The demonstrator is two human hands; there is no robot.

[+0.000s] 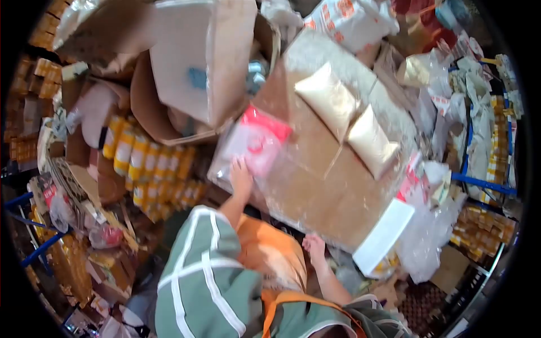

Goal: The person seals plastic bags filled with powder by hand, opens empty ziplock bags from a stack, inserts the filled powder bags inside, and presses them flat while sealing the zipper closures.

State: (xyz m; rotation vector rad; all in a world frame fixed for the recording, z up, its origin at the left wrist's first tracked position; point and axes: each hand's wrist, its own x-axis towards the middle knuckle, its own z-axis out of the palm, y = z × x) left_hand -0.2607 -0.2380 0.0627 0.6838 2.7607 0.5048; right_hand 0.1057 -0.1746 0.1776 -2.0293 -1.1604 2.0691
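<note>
Nearest me is the person's green sleeve (205, 270) with white stripes, beside an orange apron (273, 250). The right hand (314, 246) is just off the near edge of the worktop (296, 188), its fingers curled in; I can't tell from here whether they hold anything. A bit further in, the left hand (241, 172) rests with its fingers laid on the near end of a pink-and-white package (259, 141) in clear plastic. Whether it pinches the wrapping, I can't make out. That package lies at the left side of the worktop. A white slab (384, 236) sits at the near right corner, next to crumpled clear plastic (421, 248). Off to the left, yellow-and-white packs (152, 160) are stacked in rows. Beyond the package, two plump cream-coloured bags lie side by side, a nearer bag (372, 141) and a farther bag (328, 100). Past the packs stands an open cardboard box (147, 110), and a white plastic bag (352, 25) with red printing lies beyond the worktop's far edge.
</note>
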